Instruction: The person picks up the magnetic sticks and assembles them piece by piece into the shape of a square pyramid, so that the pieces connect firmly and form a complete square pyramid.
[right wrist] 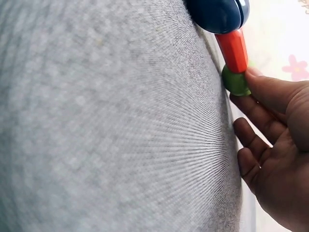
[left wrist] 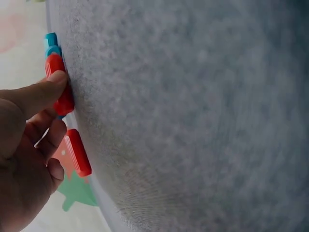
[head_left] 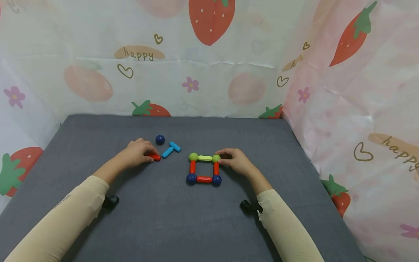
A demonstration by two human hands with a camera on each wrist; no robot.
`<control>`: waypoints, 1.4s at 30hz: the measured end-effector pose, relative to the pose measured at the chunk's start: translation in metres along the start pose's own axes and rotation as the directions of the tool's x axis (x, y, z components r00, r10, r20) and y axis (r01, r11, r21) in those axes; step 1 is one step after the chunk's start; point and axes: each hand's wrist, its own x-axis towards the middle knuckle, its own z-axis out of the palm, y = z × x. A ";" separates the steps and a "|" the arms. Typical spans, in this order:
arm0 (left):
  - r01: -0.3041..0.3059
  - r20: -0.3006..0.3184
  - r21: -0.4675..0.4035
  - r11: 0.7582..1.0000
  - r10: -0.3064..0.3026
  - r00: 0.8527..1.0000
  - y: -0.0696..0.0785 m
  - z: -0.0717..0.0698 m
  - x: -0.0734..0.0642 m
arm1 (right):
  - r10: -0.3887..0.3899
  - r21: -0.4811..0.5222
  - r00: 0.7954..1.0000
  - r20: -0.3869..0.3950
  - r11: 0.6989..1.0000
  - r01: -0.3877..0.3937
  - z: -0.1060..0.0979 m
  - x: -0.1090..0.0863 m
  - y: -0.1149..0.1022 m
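My left hand (head_left: 139, 152) pinches a red rod (left wrist: 59, 86) between thumb and forefinger, left of the square. A second red rod (left wrist: 77, 152) is close under its other fingers in the left wrist view. At the table's middle lies a square of rods and balls: three red rods, a yellow-green rod (head_left: 205, 158) on the far side, dark blue balls (head_left: 191, 178) at the near corners and green balls (head_left: 193, 157) at the far ones. With thumb and forefinger, my right hand (head_left: 238, 161) holds the far-right green ball (right wrist: 235, 81), still joined to a red rod (right wrist: 233, 50).
Just right of my left hand lie two light blue rods (head_left: 167, 152), with a loose dark blue ball (head_left: 160, 139) behind them. The grey table (head_left: 170, 218) reaches back to a strawberry-print curtain (head_left: 209, 65), which also hangs along both sides.
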 end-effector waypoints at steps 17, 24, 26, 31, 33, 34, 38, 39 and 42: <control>0.032 -0.052 -0.356 0.934 -0.054 0.997 0.058 -0.014 -0.008 | 0.002 0.016 1.000 -0.006 1.000 -0.002 0.000 -0.001 0.004; 0.015 -0.056 -0.448 0.894 -0.045 0.997 0.084 -0.010 -0.007 | 0.000 0.012 1.000 -0.004 1.000 0.000 0.000 0.001 0.006; 0.005 -0.059 -0.466 0.885 -0.036 0.998 0.090 -0.008 -0.006 | -0.002 0.014 1.000 -0.003 1.000 0.002 0.000 0.001 0.006; -0.023 -0.050 -0.488 0.873 -0.001 0.999 0.099 0.001 -0.004 | -0.002 0.005 1.000 -0.004 1.000 0.002 -0.001 0.001 0.005; -0.031 -0.041 -0.495 0.868 0.013 0.999 0.103 0.005 -0.003 | 0.002 -0.002 1.000 -0.006 1.000 -0.002 -0.001 0.001 0.004; -0.035 -0.036 -0.496 0.868 0.019 0.999 0.104 0.006 -0.002 | 0.000 -0.008 1.000 -0.006 1.000 0.000 -0.001 0.001 0.004; -0.049 -0.030 -0.489 0.871 0.039 0.999 0.111 0.010 -0.001 | -0.005 -0.012 1.000 -0.006 1.000 0.005 -0.001 0.001 0.003; -0.052 -0.032 -0.484 0.874 0.041 0.999 0.113 0.011 0.000 | -0.005 -0.010 1.000 -0.005 1.000 0.005 0.000 0.001 0.003; -0.057 -0.030 -0.471 0.880 0.049 0.998 0.117 0.014 0.002 | -0.008 -0.011 1.000 -0.006 1.000 0.008 0.000 0.001 0.003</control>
